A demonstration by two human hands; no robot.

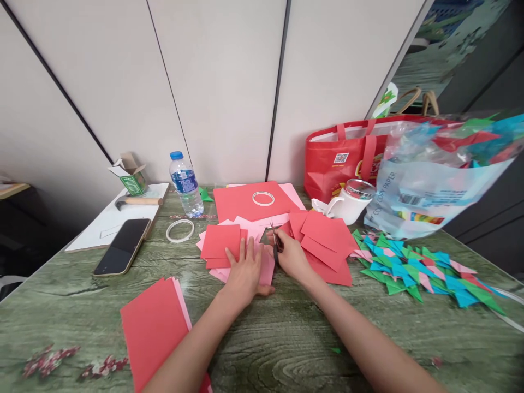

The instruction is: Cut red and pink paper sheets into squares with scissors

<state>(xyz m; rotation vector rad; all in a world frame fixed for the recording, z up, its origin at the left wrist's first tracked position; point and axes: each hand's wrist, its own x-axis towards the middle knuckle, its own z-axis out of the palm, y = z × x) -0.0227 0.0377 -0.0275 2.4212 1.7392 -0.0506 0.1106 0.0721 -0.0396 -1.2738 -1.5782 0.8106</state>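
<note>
My left hand (245, 267) lies with fingers spread on a loose pile of pink paper pieces (267, 267) and red paper pieces (221, 241). Just to its right, my right hand (291, 255) is closed around a pair of scissors (276, 240), blades pointing away from me. Under and beside the right hand is a second pile of red paper squares (327, 240). Behind both hands lie larger red sheets (233, 202) over pink ones, with a tape roll (263, 198) on top.
At left are a phone (121, 248), a hammer (139, 201), a small box (130, 177), a water bottle (186, 185), another tape roll (180, 231) and stacked red sheets (153, 327). Rightward stand a white mug (352, 204), a red bag (327, 164), a plastic bag (426, 191) and folded paper pieces (417, 267).
</note>
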